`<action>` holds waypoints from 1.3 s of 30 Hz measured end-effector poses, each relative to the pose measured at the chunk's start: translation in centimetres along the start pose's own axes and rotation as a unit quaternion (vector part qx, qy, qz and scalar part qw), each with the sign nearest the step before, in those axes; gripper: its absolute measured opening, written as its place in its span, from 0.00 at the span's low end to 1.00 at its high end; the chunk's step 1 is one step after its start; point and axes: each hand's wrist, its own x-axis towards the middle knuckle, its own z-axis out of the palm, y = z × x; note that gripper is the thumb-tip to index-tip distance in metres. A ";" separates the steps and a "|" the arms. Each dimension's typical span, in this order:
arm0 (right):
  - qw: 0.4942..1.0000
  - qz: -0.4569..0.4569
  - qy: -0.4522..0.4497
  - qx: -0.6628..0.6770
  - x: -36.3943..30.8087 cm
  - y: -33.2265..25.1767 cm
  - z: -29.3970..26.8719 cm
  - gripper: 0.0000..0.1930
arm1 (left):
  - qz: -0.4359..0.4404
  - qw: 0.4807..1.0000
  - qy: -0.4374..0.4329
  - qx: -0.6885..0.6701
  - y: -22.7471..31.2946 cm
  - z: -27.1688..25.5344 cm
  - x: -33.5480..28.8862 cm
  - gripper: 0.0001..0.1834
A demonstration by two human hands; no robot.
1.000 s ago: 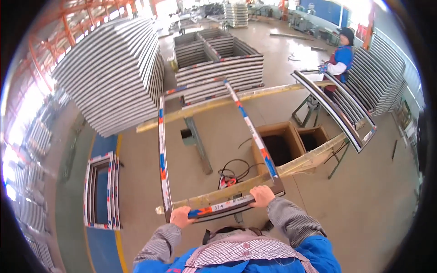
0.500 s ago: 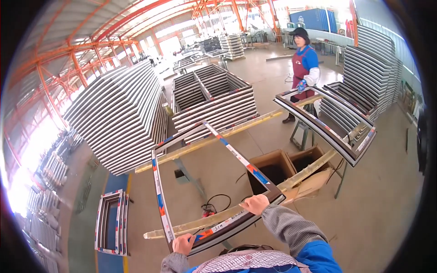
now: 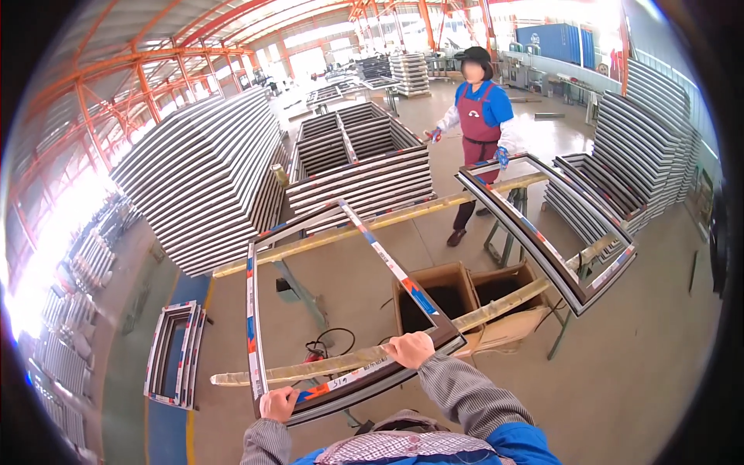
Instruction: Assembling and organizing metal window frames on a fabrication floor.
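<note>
Co-worker: displaced leftward, past the far end of the right-hand frame toward the middle stack; one arm now extends left. Near rail: left end projects farther beyond the near frame. View: tilted upward.

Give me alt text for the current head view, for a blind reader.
A person's left hand and right hand grip the near edge of a rectangular frame over two long beams. Beyond, a co-worker in a maroon apron stands beside another frame, near stacked frames.
</note>
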 end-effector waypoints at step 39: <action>0.995 0.005 0.084 0.051 -2.9 19.3 -14.3 0.18 | 0.180 0.948 -0.239 -0.110 33.4 6.6 16.0 0.18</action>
